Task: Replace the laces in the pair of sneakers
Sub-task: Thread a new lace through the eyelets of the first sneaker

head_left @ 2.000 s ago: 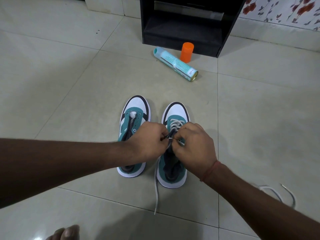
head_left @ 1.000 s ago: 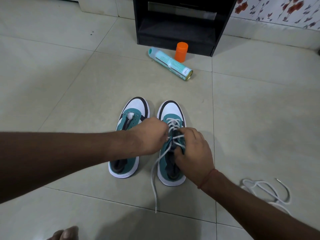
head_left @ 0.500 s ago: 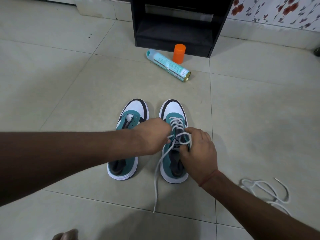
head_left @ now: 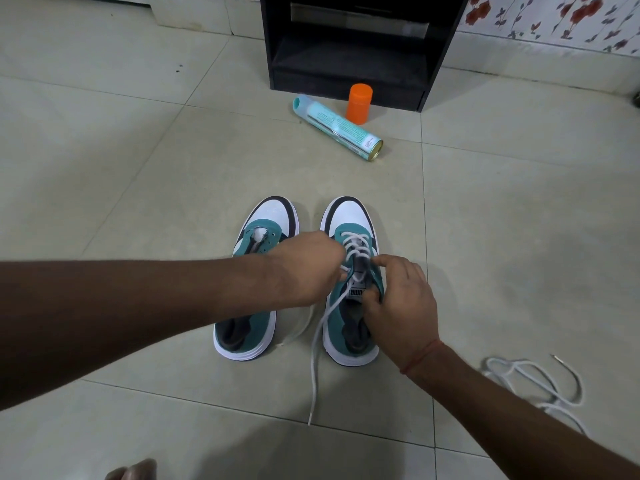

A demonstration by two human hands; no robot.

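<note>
The teal-and-white right sneaker, half laced with a white lace, lies between the left hand at 9 o'clock, pinching the lace, and the right hand at 3 o'clock, gripping its tongue.

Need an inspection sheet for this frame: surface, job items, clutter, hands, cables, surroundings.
Surface: pale tiled floor, grout lines visible.
Job's things: right sneaker partly laced with white lace, one end trailing on the floor; left sneaker shows no lace in its eyelets; spare lace loose on the floor at right.
Clutter: teal spray can lying on its side; orange cap upright beside it.
Hands: left hand pinches the lace at the eyelets; right hand grips the sneaker's tongue area.
Cables: nothing seen.
Surroundings: black cabinet; floral wall.
</note>
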